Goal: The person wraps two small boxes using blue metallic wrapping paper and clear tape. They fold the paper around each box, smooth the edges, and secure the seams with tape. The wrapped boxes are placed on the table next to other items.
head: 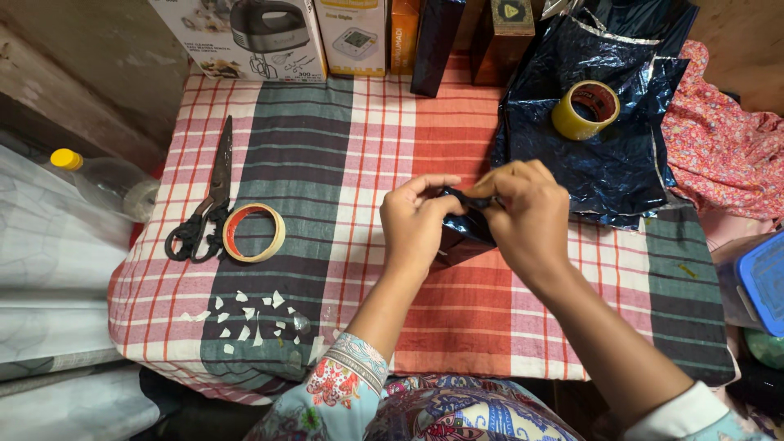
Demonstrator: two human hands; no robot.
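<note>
At the near edge of the table, white paper scraps lie scattered on the checked cloth. Mid-table: left hand and right hand, each grip pinched shut on a small parcel in dark blue wrap, folding its top edge. Left: a tape roll touching black scissors. Farther right: a yellow tape roll on the loose blue sheet; boxes beyond. Risk, as I judge: the thin, glossy wrap may tear or spring open if the pinch loosens.
</note>
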